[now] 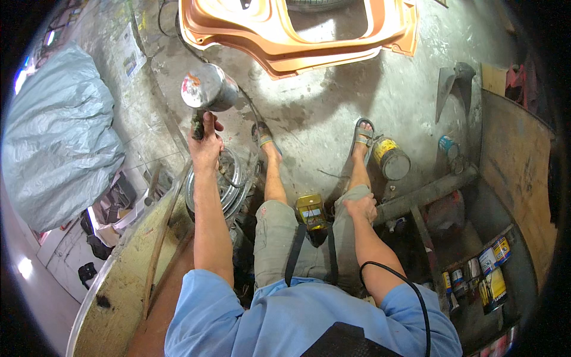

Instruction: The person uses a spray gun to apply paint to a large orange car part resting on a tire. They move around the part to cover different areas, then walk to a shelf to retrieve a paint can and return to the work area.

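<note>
My left hand (206, 146), arm stretched forward, is closed around the stained handle of a paint spray gun (209, 87). The gun's round silver cup has red and white smears on its face. It is held above the floor, short of an orange vehicle body panel (273, 56) at the top. My right hand (361, 207) rests on my right knee with its fingers curled, and no object shows in it.
A dark hose (253, 104) trails past the gun. A metal wheel rim (231, 184) lies below my left wrist. By my right foot is a yellow-labelled can (391, 159). Grey plastic sheeting (59, 137) covers the left. A shelf frame (425, 238) with tins stands right.
</note>
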Tool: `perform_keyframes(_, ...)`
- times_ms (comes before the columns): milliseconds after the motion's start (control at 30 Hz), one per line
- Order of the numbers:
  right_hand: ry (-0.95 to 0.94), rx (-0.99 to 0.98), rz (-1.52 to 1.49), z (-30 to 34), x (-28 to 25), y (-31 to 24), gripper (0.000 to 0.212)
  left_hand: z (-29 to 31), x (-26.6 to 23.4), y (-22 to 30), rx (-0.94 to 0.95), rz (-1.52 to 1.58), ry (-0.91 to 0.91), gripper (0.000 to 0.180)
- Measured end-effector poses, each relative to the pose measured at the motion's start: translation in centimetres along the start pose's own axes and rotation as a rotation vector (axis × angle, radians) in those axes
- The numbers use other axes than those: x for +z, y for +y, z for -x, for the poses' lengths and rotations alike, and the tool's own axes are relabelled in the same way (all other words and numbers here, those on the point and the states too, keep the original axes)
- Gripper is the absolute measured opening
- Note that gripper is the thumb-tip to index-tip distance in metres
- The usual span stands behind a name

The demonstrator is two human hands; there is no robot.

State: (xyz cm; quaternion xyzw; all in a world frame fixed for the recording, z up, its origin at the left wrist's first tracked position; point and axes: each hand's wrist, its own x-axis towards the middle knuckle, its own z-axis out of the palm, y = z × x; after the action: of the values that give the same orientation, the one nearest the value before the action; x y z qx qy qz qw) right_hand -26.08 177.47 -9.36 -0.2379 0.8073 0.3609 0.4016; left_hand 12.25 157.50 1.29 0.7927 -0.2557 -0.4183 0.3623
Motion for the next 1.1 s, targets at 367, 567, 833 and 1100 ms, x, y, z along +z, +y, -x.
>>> perform_keyframes(367,-0.054,0.024,-0.066,-0.3,-1.3,0.8,0.098,2.1,11.4,2.7,-0.192,0.103,-0.282,0.048)
perform_keyframes(567,-0.044,0.019,-0.153,-0.8,-1.3,2.0,0.091,5.8,22.6,5.5,-0.187,0.169,-0.418,0.038)
perform_keyframes(833,-0.063,0.018,-0.197,-0.7,-2.4,2.5,0.089,6.8,27.7,6.3,-0.134,0.155,-0.474,0.04)
perform_keyframes(1100,-0.08,0.029,-0.243,-1.2,-4.1,2.4,0.085,11.0,20.7,2.8,-0.167,0.173,-0.198,0.045)
